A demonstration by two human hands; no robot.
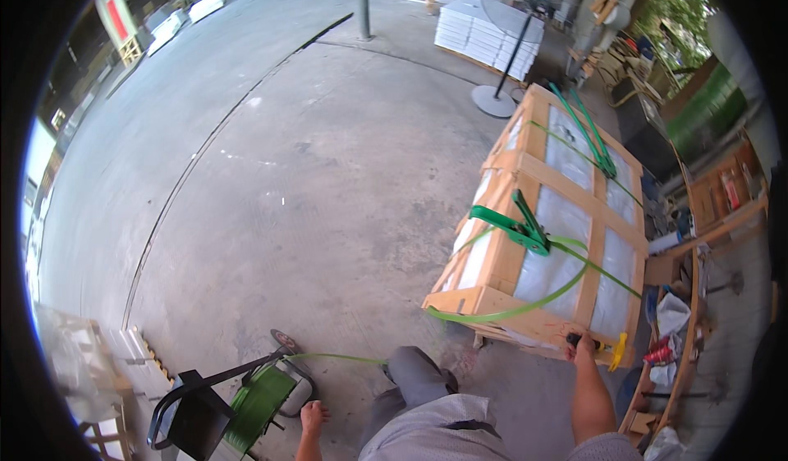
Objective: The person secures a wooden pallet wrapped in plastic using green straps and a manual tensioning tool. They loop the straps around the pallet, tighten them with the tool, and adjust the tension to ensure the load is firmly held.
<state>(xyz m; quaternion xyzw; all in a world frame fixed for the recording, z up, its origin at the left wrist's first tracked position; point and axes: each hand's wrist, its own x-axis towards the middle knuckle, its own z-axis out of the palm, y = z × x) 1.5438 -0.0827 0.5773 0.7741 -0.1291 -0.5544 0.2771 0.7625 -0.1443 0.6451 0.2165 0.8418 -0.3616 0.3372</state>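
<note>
My right hand (584, 347) is at the near right corner of a wooden crate (480, 303), closed on a hammer-like tool (617, 352) with a black grip and a yellow head. My left hand (313, 416) hangs low beside the strapping cart (190, 412), empty, its fingers loosely apart. On top of the crate lies a green strap tensioner (525, 229) at the near strap. A long-handled green sealing tool (606, 164) rests farther back. Green strapping (525, 308) loops over the crate's near edge. White wrapping shows between the slats.
The cart carries a green strap coil (250, 403), with a strap (345, 357) running toward my legs. Beyond the crate stand a fan base (492, 101) and a stack of white slabs (484, 34). A cluttered wooden shelf (694, 321) lines the right; a post (364, 5) rises far off.
</note>
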